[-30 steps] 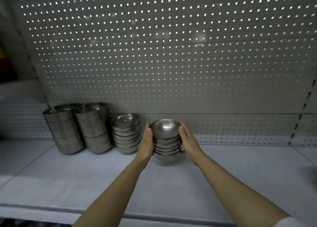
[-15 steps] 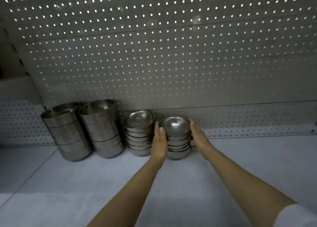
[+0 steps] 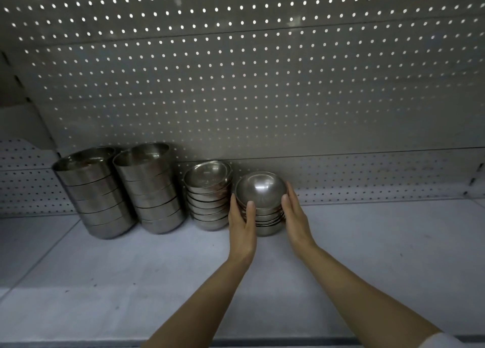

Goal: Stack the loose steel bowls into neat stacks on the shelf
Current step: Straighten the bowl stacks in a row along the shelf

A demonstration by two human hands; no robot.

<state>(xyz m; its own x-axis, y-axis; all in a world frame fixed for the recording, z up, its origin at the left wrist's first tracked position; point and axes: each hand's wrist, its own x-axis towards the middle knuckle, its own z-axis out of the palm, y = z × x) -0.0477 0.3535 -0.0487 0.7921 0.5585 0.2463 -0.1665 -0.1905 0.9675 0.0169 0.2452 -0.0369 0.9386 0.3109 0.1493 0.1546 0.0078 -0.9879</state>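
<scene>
A stack of several small steel bowls (image 3: 261, 190) stands on the white shelf (image 3: 131, 282) near the back panel. My left hand (image 3: 242, 224) lies against its left side with straight fingers, thumb on the front rim. My right hand (image 3: 296, 216) flanks its right side, fingers straight and touching the bowls. Just to the left stands a second stack of small bowls (image 3: 208, 192), close beside the first.
Two taller stacks of larger steel bowls (image 3: 94, 190) (image 3: 154, 187) lean at the back left. A perforated back panel (image 3: 262, 98) rises behind everything. The shelf stretches to the right of the stacks and has a front edge (image 3: 78, 343) below.
Both hands slid the small stack back and left across the shelf until it stands beside the other small stack. The hands stay at its sides.
</scene>
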